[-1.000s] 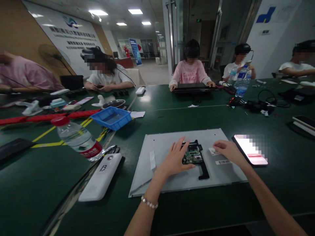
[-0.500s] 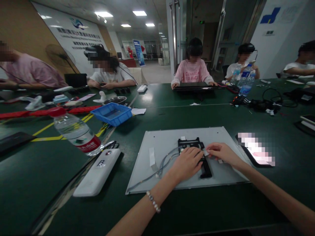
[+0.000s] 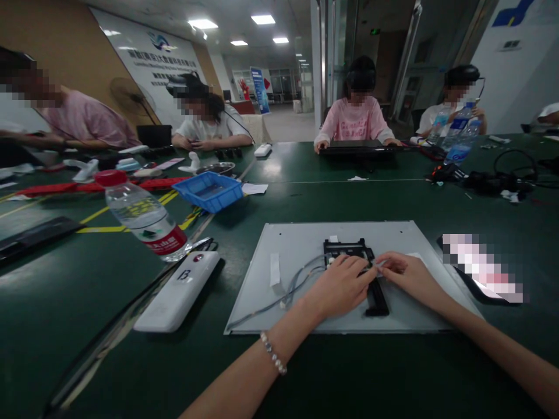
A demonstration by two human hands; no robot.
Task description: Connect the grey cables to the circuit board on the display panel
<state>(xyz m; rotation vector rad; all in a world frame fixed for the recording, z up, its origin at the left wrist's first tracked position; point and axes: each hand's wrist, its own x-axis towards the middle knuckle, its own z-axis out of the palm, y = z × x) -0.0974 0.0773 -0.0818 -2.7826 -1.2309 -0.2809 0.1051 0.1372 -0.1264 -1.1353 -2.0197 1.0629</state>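
A grey-white panel (image 3: 301, 238) lies flat in front of me, with a black plastic bracket (image 3: 379, 299) on its middle. My left hand (image 3: 343, 285) rests over the bracket, fingers stretched and lying on it; its thumb is hidden. My right hand (image 3: 406, 276) pinches a small pale strip (image 3: 379, 263), perhaps tape, at the bracket's right edge. The left fingertips reach right up to this strip, and I cannot tell whether they grip it too. Thin grey cables (image 3: 301, 285) run from under my left hand towards the panel's lower left. A white strip (image 3: 275, 269) is stuck on the panel's left part.
Left of the panel are a white power bank (image 3: 179, 294), a tilted water bottle (image 3: 146, 221) and a blue tray (image 3: 209, 195). A phone (image 3: 480, 267) with a lit screen lies to the right. Several people sit around the green table (image 3: 301, 201), one behind a black panel (image 3: 358, 149).
The view has swung slightly left, so things sit farther right. My left fingertips have moved closer to the right ones at the pale strip. My right hand still pinches it.
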